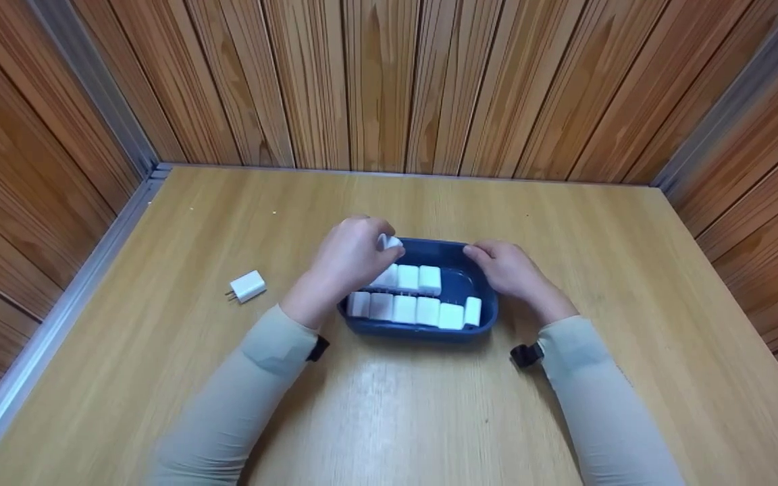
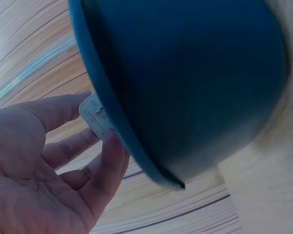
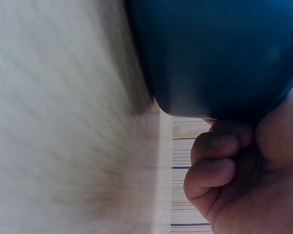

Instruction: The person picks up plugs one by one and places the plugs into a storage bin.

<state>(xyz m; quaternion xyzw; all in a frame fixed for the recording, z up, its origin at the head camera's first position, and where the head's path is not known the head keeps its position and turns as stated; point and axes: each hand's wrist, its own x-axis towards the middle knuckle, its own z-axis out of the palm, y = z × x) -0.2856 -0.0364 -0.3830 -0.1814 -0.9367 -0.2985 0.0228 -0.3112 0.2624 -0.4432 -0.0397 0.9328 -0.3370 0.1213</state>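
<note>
In the head view a dark blue oval-cornered tub (image 1: 416,332) stands on the table, holding several white charger plugs (image 1: 428,311) set in two rows. My left hand (image 1: 355,253) is over the tub's far left corner and pinches a white charger plug (image 1: 389,241). The left wrist view shows this plug (image 2: 94,116) between thumb and fingers, its printed face and metal prongs partly behind the tub's rim. My right hand (image 1: 507,266) grips the far right corner of the tub, thumb on the rim and fingers curled outside, as the right wrist view shows.
A single white charger plug (image 1: 248,286) lies on the table left of the tub, prongs pointing left. Wood-panelled walls (image 1: 382,88) close off the back and both sides of the table (image 1: 389,418). Dark wrist straps sit at both sleeves.
</note>
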